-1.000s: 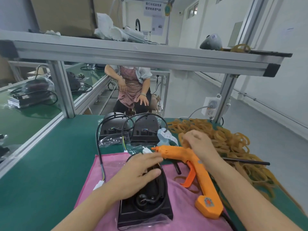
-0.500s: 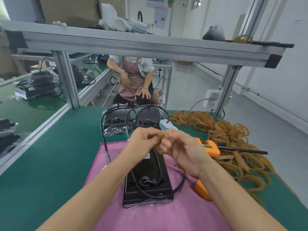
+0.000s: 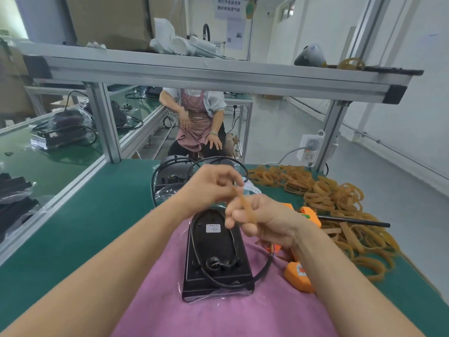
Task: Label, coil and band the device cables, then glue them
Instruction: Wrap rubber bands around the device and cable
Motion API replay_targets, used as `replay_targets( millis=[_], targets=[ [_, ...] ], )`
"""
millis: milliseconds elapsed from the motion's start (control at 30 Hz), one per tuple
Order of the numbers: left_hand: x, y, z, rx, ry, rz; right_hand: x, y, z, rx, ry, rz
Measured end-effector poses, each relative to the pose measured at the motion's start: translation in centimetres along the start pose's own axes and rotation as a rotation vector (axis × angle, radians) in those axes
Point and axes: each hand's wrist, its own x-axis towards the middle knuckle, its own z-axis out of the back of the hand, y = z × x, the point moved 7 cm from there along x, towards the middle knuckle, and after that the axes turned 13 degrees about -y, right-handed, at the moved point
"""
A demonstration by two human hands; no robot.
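A black device (image 3: 216,251) in clear wrap lies on a pink cloth (image 3: 218,312), its black cable (image 3: 262,268) looped over it and a white label (image 3: 213,228) on its top. Above it my left hand (image 3: 209,186) and my right hand (image 3: 262,222) both pinch one tan rubber band (image 3: 246,207), stretched between them. The orange glue gun (image 3: 300,271) lies on the mat right of the device, partly hidden behind my right wrist.
A heap of tan rubber bands (image 3: 335,205) covers the green mat on the right, with a black rod (image 3: 354,222) across it. Two more wrapped black devices (image 3: 175,176) stand behind my hands. A seated person (image 3: 196,122) faces me beyond the aluminium frame (image 3: 218,74).
My right hand left the glue gun and my left hand lifted off the device. Both hands came together above the device and now pull a rubber band apart.
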Motion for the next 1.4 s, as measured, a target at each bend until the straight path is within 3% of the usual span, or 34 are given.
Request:
replay_targets(
  millis=[67, 167, 233, 333, 400, 433, 500, 533, 600, 700, 800, 1000, 1100, 1267, 1400],
  targets=[
    [0.3, -1.5, 0.0, 0.074, 0.015, -0.116, 0.0, 0.8, -0.3, -0.214, 0.067, -0.039],
    [0.4, -2.1, 0.2, 0.072, -0.141, -0.21, 0.7, 4.7, -0.6, -0.125, -0.017, 0.236],
    [0.6, -1.4, 0.3, 0.015, -0.243, -0.148, 1.0, 5.3, -0.6, 0.111, -0.104, 0.355],
    [-0.3, 1.5, 0.9, -0.129, -0.154, 0.066, 1.8, 3.0, -0.5, 0.207, -0.13, 0.255],
    [-1.7, 4.2, 3.2, -0.351, -0.142, 0.263, 2.0, 1.4, 1.6, 0.017, -0.279, 0.134],
    [-2.5, 5.6, 5.0, -0.399, -0.227, 0.338, 2.0, 0.5, 3.5, -0.118, -0.399, 0.064],
    [-3.8, 8.0, 8.2, -0.132, -0.454, 0.434, 2.1, -1.4, 6.2, -0.42, -0.523, -0.068],
    [-4.5, 9.0, 8.7, 0.071, -0.497, 0.515, 2.2, -2.6, 6.5, -0.594, -0.494, -0.129],
    [-5.5, 11.3, 7.6, 0.321, -0.412, 0.68, 2.6, -4.5, 6.1, -0.873, -0.402, -0.237],
    [-6.0, 12.1, 5.9, 0.354, -0.298, 0.723, 3.5, -5.3, 5.3, -1.011, -0.374, -0.28],
    [-6.0, 11.9, 5.6, 0.163, -0.319, 0.712, 4.2, -5.0, 5.1, -0.989, -0.394, -0.278],
    [-6.4, 11.4, 5.0, -0.138, -0.284, 0.713, 2.6, -5.6, 5.0, -0.557, -0.328, -0.426],
    [-6.5, 10.9, 5.3, -0.12, -0.307, 0.716, 1.9, -5.0, 5.8, -0.495, -0.385, -0.404],
    [-6.6, 9.0, 3.1, -0.417, -0.122, 0.706, 1.7, -3.8, 4.4, -0.362, -0.3, -0.302],
    [-5.3, 7.3, 2.9, -0.534, -0.289, 0.565, 2.0, -3.1, 3.7, -0.312, -0.243, -0.275]
  ],
)
